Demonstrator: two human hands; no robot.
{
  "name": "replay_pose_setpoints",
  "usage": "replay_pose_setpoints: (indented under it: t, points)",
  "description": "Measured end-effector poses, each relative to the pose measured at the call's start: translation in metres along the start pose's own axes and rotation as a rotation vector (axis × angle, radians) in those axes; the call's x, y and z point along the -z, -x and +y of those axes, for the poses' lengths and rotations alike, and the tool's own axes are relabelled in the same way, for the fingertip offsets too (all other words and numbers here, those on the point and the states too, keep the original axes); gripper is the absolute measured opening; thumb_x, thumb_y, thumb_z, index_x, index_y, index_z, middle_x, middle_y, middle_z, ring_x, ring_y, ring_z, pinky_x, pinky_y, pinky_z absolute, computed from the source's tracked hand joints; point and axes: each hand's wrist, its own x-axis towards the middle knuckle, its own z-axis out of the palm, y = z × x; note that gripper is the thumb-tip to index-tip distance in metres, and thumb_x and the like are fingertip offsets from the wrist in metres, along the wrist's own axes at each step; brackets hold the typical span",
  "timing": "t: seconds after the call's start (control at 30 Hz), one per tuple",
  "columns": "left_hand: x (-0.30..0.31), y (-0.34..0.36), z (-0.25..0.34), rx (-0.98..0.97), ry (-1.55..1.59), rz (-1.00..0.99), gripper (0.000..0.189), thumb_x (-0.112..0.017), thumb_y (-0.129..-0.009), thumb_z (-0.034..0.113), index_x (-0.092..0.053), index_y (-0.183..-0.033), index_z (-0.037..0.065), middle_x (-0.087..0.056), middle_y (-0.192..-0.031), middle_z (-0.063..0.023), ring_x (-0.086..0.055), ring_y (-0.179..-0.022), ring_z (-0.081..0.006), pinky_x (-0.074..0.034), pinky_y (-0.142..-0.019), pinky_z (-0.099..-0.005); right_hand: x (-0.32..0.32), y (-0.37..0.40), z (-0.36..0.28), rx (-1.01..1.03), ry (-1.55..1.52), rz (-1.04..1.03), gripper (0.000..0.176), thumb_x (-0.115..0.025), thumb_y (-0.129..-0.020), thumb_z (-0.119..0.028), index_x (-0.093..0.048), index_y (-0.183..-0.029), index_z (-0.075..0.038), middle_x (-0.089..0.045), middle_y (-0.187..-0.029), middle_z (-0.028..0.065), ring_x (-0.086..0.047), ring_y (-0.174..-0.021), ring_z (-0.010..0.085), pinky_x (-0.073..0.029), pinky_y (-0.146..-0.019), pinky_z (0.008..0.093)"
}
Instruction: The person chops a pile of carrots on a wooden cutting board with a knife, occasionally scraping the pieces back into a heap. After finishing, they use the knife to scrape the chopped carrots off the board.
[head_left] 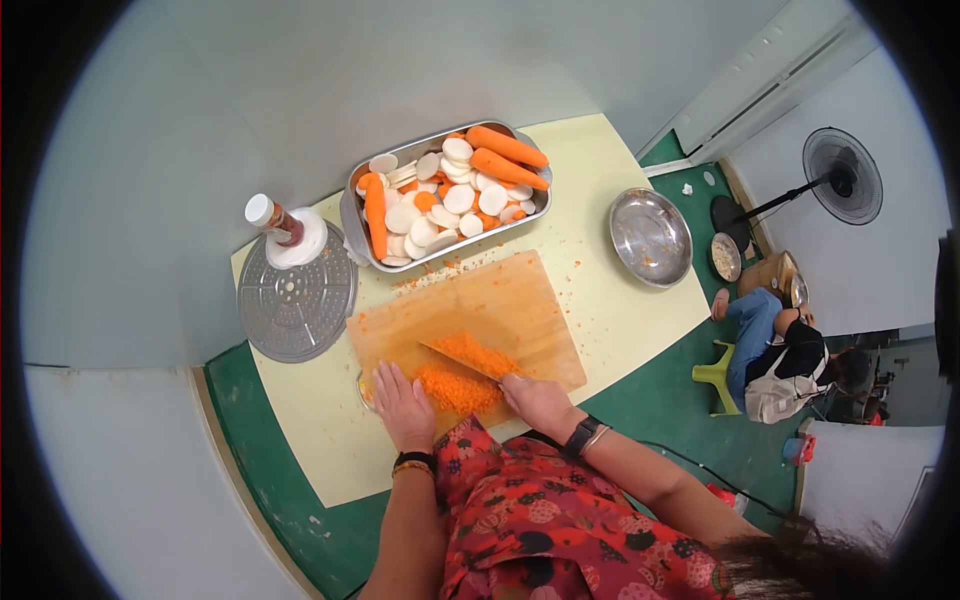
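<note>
Finely chopped carrot (458, 392) lies in a heap on the wooden cutting board (500, 290), on both sides of a knife (452, 358). My right hand (543, 405) is closed around the knife's handle, and the blade points left across the heap. Flat on the board's left front part rests my left hand (403, 408), fingers stretched out, beside the chopped carrot. Behind the board stands a metal tray (440, 262) with white round slices, carrot pieces and whole carrots (507, 146) in it.
A perforated grey disc (290, 325) lies at the left, with a white roll and a red-labelled bottle (275, 220) at its back edge. A metal bowl (650, 238) sits at the right edge of the table (590, 150). Beyond are a seated person (775, 340), a green stool (717, 378) and a fan (842, 176).
</note>
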Motion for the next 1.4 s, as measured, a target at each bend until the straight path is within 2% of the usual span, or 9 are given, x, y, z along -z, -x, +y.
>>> replay_pose_setpoints:
  t: [0.17, 0.27, 0.37, 0.47, 0.87, 0.97, 1.07, 1.4]
  points:
    - [0.003, 0.0, 0.002, -0.007, 0.0, 0.002, 0.054, -0.042, -0.098, 0.027, -0.036, -0.144, -0.001, -0.03, -0.155, -0.0186, -0.027, -0.142, -0.0365, -0.024, -0.112, -0.0484, 0.002, -0.001, 0.0, -0.021, 0.022, 0.005, 0.016, -0.05, -0.096, -0.024, -0.052, -0.094, -0.008, -0.066, -0.079, 0.0154, -0.065, -0.069, 0.0352, -0.051, -0.057, 0.0464]
    - [0.004, 0.002, 0.002, -0.002, -0.004, 0.002, 0.053, -0.042, -0.099, 0.027, -0.036, -0.144, -0.001, -0.03, -0.155, -0.0184, -0.027, -0.143, -0.036, -0.024, -0.112, -0.0485, 0.008, -0.004, -0.002, -0.056, 0.02, -0.086, 0.017, -0.05, -0.096, -0.024, -0.052, -0.093, -0.008, -0.066, -0.078, 0.0156, -0.065, -0.07, 0.0354, -0.051, -0.058, 0.047]
    - [0.003, 0.001, 0.0, -0.007, -0.016, 0.01, 0.053, -0.041, -0.099, 0.026, -0.036, -0.144, -0.001, -0.03, -0.154, -0.0181, -0.027, -0.143, -0.0357, -0.024, -0.112, -0.0487, 0.008, -0.001, -0.007, -0.012, -0.009, -0.007, 0.012, -0.048, -0.094, -0.021, -0.051, -0.094, -0.009, -0.065, -0.078, 0.0136, -0.065, -0.071, 0.0357, -0.051, -0.06, 0.0479]
    - [0.0, 0.001, 0.002, 0.001, -0.017, 0.003, 0.052, -0.041, -0.099, 0.026, -0.037, -0.144, -0.001, -0.031, -0.154, -0.0186, -0.027, -0.143, -0.0358, -0.024, -0.112, -0.049, 0.004, -0.002, 0.001, 0.01, -0.033, -0.078, 0.012, -0.048, -0.093, -0.02, -0.05, -0.095, -0.008, -0.066, -0.08, 0.0141, -0.065, -0.072, 0.0363, -0.051, -0.059, 0.048]
    - [0.0, 0.0, 0.003, -0.015, 0.047, 0.053, 0.05, -0.041, -0.098, 0.023, -0.04, -0.141, -0.004, -0.033, -0.152, -0.0228, -0.028, -0.141, -0.0397, -0.022, -0.112, -0.0508, 0.006, 0.004, 0.003, 0.061, -0.026, -0.075, 0.011, -0.051, -0.091, -0.017, -0.049, -0.095, -0.007, -0.064, -0.078, 0.0152, -0.065, -0.072, 0.0357, -0.051, -0.058, 0.0465]
    - [-0.005, 0.001, 0.001, -0.016, -0.004, 0.075, 0.051, -0.043, -0.097, 0.024, -0.041, -0.141, -0.001, -0.034, -0.152, -0.0195, -0.03, -0.141, -0.0361, -0.024, -0.111, -0.0493, 0.01, 0.004, 0.002, 0.073, -0.058, -0.056, 0.011, -0.051, -0.091, -0.017, -0.049, -0.095, -0.006, -0.064, -0.078, 0.0155, -0.065, -0.073, 0.0359, -0.051, -0.058, 0.0473]
    - [-0.008, 0.002, -0.001, -0.02, -0.002, 0.082, 0.051, -0.043, -0.097, 0.024, -0.041, -0.141, -0.001, -0.034, -0.152, -0.0194, -0.03, -0.141, -0.0361, -0.024, -0.111, -0.0496, 0.011, 0.001, 0.006, 0.047, -0.031, -0.139, 0.011, -0.05, -0.091, -0.016, -0.049, -0.094, -0.006, -0.064, -0.079, 0.0161, -0.065, -0.072, 0.0359, -0.051, -0.057, 0.0476]
    - [-0.01, 0.0, -0.003, -0.025, -0.001, 0.097, 0.05, -0.044, -0.097, 0.023, -0.042, -0.141, -0.002, -0.034, -0.152, -0.0198, -0.029, -0.142, -0.0366, -0.024, -0.111, -0.0506, 0.013, -0.003, 0.006, 0.09, -0.013, -0.033, 0.01, -0.049, -0.091, -0.014, -0.05, -0.093, -0.004, -0.065, -0.073, 0.0151, -0.066, -0.068, 0.0355, -0.051, -0.055, 0.0467]
